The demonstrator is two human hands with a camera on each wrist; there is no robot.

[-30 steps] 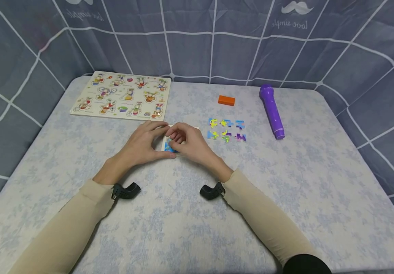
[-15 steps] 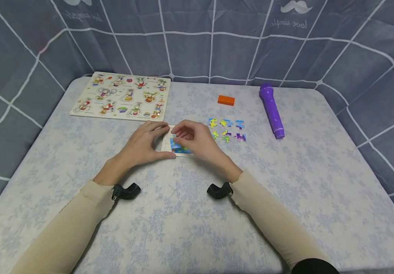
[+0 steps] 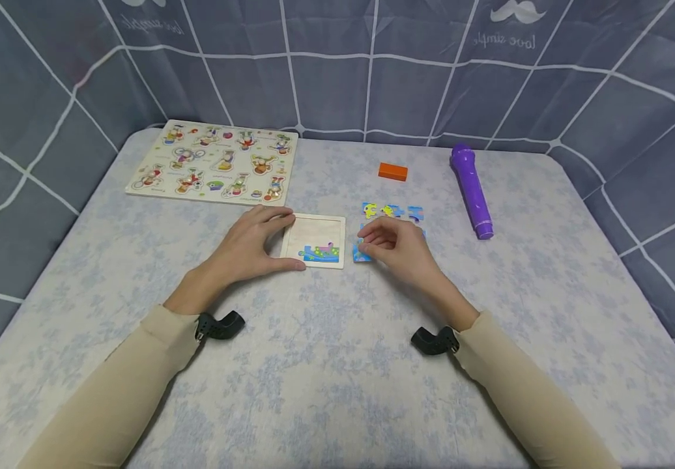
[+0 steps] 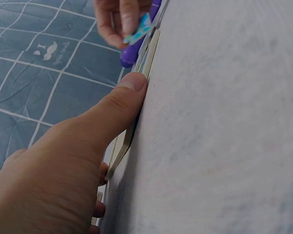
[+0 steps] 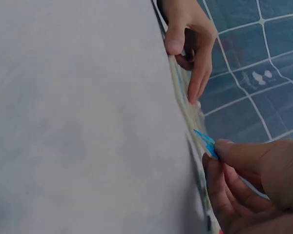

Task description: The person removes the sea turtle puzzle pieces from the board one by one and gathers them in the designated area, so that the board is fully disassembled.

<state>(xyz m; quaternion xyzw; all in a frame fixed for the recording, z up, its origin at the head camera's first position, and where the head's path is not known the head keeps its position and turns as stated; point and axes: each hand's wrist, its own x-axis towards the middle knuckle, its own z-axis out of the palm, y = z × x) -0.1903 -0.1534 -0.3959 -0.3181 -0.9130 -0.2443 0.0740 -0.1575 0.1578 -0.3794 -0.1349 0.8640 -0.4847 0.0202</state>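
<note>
A small square wooden puzzle tray [image 3: 314, 231] lies flat on the table. Blue and green jigsaw pieces [image 3: 321, 254] fill part of its bottom side, and the bare wood shows above them. My left hand [image 3: 248, 244] grips the tray's left edge, thumb at the near corner and fingers at the far one. To the right of the tray, my right hand [image 3: 404, 251] pinches a blue puzzle piece [image 3: 361, 253] between thumb and fingers. The left wrist view shows that piece [image 4: 138, 30] tilted and raised. Loose puzzle pieces [image 3: 392, 210] lie behind the right hand, which hides some of them.
A larger wooden picture board [image 3: 211, 163] lies at the back left. At the back are an orange block [image 3: 393, 171] and, further right, a purple microphone-shaped toy [image 3: 472, 192]. A grey checked cloth [image 3: 331, 85] hangs behind the table.
My right hand has moved right, off the tray, carrying the blue piece and uncovering the pieces in the tray. My left hand keeps its grip on the tray.
</note>
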